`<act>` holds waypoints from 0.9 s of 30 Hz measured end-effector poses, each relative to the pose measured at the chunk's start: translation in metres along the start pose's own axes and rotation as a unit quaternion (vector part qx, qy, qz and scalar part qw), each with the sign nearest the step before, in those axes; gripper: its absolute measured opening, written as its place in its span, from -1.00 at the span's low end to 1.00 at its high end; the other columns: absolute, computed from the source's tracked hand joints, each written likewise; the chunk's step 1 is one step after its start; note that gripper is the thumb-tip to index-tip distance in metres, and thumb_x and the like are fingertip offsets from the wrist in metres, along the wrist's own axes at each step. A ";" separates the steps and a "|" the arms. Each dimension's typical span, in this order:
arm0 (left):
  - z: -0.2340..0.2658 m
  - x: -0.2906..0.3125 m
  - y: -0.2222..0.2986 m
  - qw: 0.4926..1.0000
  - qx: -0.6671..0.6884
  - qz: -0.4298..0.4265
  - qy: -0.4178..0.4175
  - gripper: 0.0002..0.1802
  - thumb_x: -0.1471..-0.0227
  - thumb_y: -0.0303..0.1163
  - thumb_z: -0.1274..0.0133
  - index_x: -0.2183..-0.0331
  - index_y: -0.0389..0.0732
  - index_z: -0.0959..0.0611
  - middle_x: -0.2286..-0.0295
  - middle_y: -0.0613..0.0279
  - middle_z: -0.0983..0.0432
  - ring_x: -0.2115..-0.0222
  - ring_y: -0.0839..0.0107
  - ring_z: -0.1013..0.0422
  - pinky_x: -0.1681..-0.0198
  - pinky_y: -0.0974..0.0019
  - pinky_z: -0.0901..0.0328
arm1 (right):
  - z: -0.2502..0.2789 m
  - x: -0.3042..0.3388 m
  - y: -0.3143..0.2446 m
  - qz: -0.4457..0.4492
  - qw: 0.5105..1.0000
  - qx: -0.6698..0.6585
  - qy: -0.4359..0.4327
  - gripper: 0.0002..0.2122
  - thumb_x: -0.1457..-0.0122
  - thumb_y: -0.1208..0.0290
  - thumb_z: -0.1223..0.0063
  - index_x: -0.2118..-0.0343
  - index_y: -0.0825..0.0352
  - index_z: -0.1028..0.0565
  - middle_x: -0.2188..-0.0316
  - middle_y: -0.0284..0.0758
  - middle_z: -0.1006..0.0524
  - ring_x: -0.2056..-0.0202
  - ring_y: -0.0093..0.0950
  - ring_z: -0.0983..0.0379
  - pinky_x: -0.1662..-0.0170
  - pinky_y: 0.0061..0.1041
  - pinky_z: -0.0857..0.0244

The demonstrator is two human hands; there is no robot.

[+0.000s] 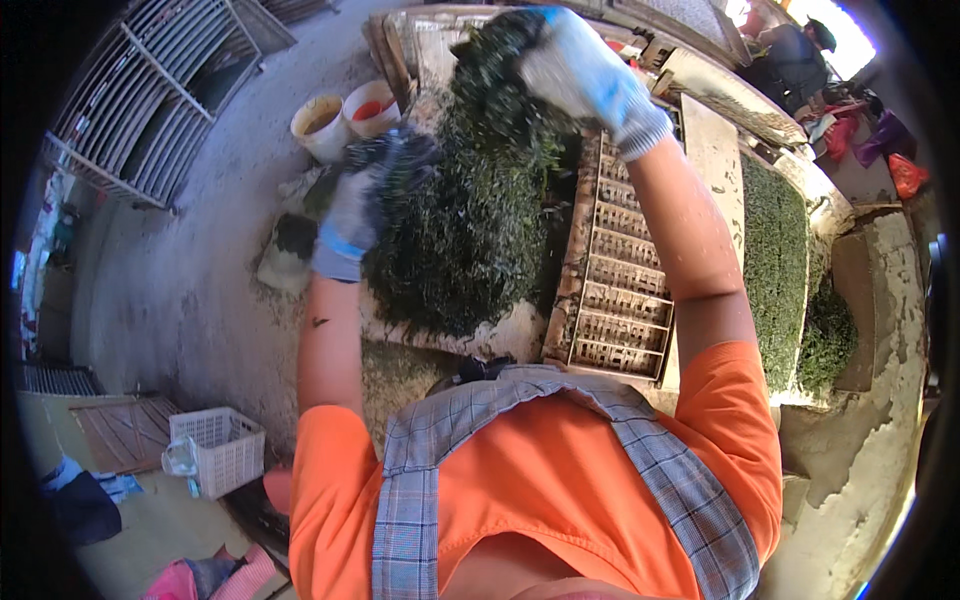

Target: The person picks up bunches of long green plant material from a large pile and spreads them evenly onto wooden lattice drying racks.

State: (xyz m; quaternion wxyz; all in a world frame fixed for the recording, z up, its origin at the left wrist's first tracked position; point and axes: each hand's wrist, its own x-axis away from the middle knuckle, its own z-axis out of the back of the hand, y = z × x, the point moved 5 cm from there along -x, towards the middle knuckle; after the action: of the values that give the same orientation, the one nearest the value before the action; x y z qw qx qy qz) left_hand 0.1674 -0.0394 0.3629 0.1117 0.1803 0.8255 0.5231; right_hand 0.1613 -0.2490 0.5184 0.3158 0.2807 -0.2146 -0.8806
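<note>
A large heap of dark green, wet-looking leafy strands [455, 250] lies in front of me. My right hand [585, 75], in a white and blue glove, grips a clump of the dark green strands [500, 70] at the heap's far end; motion smears the clump. At the heap's left side is my left hand [350, 212], gloved the same way. Dark strands cover its fingers, and blur hides whether they are closed. Right of the heap lies a wooden slatted frame [622, 290] with rows of slots, under my right forearm.
Two buckets [322, 125] stand beyond my left hand, one with something red inside. Further right lies a long bed of green strands [770, 270] beside a pale board [710, 165]. Slatted racks [150, 90] stand far left. A white plastic crate [225, 450] sits lower left. Another person [795, 60] is at the far right.
</note>
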 end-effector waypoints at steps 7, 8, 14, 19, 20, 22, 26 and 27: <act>-0.066 -0.037 -0.088 0.989 -0.066 0.121 -0.052 -0.56 -0.24 -0.20 0.12 -0.04 -0.25 -0.46 0.09 0.25 -0.49 0.23 0.53 -0.42 0.08 0.42 -0.33 | -0.053 -0.020 -0.006 -0.294 0.892 -0.336 -0.065 -0.71 0.13 0.36 -0.09 0.30 0.31 -0.59 0.52 -0.14 -0.58 0.41 -0.14 -0.55 0.27 -0.26 -0.47; -0.067 -0.037 -0.090 0.989 -0.008 0.146 -0.024 -0.58 -0.25 -0.20 0.13 -0.03 -0.26 -0.47 0.09 0.23 -0.49 0.21 0.49 -0.43 0.05 0.39 -0.33 | -0.064 -0.007 -0.021 -0.280 0.880 -0.379 0.059 -0.62 0.07 0.37 -0.08 0.13 0.34 -0.51 0.29 -0.05 -0.57 0.24 -0.12 -0.53 0.15 -0.27 -0.44; -0.037 -0.046 -0.093 0.955 0.242 0.167 -0.029 -0.64 -0.24 -0.25 0.13 0.01 -0.22 -0.50 0.13 0.12 -0.53 0.12 0.29 -0.45 -0.03 0.19 -0.33 | -0.202 0.167 -0.201 -0.183 0.835 -0.378 -0.355 -0.33 -0.12 0.24 0.00 -0.30 0.25 -0.07 -0.26 -0.05 -0.13 -0.27 -0.02 -0.02 -0.30 -0.09 0.11; -0.019 -0.035 -0.059 0.935 0.220 0.262 -0.096 -0.74 -0.22 -0.24 0.06 0.23 -0.23 -0.57 0.45 0.26 -0.55 0.54 0.58 -0.39 0.47 0.49 -0.35 | -0.096 0.057 -0.163 -0.143 0.917 -0.340 -0.149 -0.41 0.16 0.24 -0.13 -0.04 0.28 -0.44 -0.18 -0.11 -0.27 -0.25 -0.05 -0.03 -0.30 -0.02 0.16; -0.031 -0.038 -0.036 0.971 0.111 0.201 -0.066 -0.72 -0.22 -0.24 0.08 0.20 -0.23 -0.56 0.47 0.30 -0.52 0.57 0.63 -0.35 0.50 0.54 -0.31 | -0.112 0.040 -0.152 -0.164 0.916 -0.366 -0.028 -0.44 0.20 0.24 -0.14 0.01 0.22 -0.47 -0.11 -0.11 -0.34 -0.19 -0.04 -0.14 -0.29 -0.01 0.13; -0.055 -0.036 0.039 0.995 -0.009 0.089 0.033 -0.70 -0.22 -0.27 0.11 0.13 -0.25 -0.53 0.51 0.40 -0.48 0.63 0.69 -0.28 0.56 0.61 -0.25 | -0.134 0.015 -0.141 -0.213 0.898 -0.377 0.075 -0.50 0.16 0.32 -0.12 0.03 0.20 -0.48 -0.05 -0.12 -0.38 -0.04 -0.07 -0.30 -0.16 -0.11 -0.11; -0.060 -0.063 0.161 0.975 0.035 0.064 -0.209 -0.56 -0.19 -0.33 0.13 -0.06 -0.33 -0.42 0.40 0.36 -0.47 0.53 0.67 -0.33 0.50 0.60 -0.26 | -0.210 0.063 -0.185 -0.248 0.871 -0.420 -0.048 -0.53 0.05 0.51 -0.01 -0.02 0.23 -0.44 0.13 -0.10 -0.43 0.11 -0.11 -0.38 0.05 -0.20 -0.30; -0.053 -0.065 0.186 0.965 0.013 0.048 -0.258 -0.55 -0.19 -0.33 0.13 -0.08 -0.32 -0.41 0.32 0.28 -0.52 0.48 0.64 -0.41 0.45 0.59 -0.33 | -0.220 0.084 -0.207 -0.246 0.863 -0.437 -0.065 -0.54 0.02 0.54 0.02 -0.04 0.23 -0.42 0.16 -0.09 -0.43 0.14 -0.11 -0.39 0.08 -0.19 -0.31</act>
State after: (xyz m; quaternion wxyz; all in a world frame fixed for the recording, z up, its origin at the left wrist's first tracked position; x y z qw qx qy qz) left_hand 0.2408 -0.0374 0.5535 0.2934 0.3505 0.7656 0.4527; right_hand 0.1552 -0.2032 0.2080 0.1643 0.0995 0.2482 -0.9495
